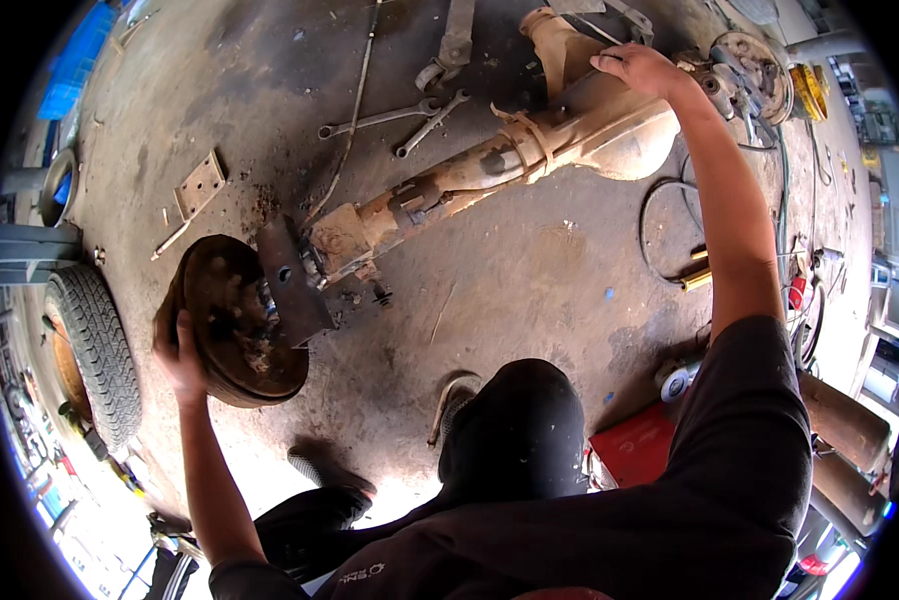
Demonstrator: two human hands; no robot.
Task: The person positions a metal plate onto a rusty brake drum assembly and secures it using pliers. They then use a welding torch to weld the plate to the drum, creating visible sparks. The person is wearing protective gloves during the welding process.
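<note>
Head view: rusty axle housing point(490, 165) lying across the concrete floor point(530, 280).
Left hand point(178, 362): grip wrapped on the brake drum point(232, 320) rim at the axle's near end.
Right hand point(638, 68): palm flat on the differential casing point(615, 125), fingers loose.
Beyond: two spanners point(400, 118); tyre point(95, 352) at left.

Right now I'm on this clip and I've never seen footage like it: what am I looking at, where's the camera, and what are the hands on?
There is no machine here: a person works with two bare hands. The one picture comes from a wide fisheye camera on their head, looking down, so straight edges bend near the rim. On the stained concrete floor lies a rusty vehicle axle. The left hand grips the rim of the brake drum at its near end, fingers curled over the edge. The right hand rests on the bulging middle housing. Two wrenches lie beyond the axle, a tyre to the left, a red box near the knee.
</note>
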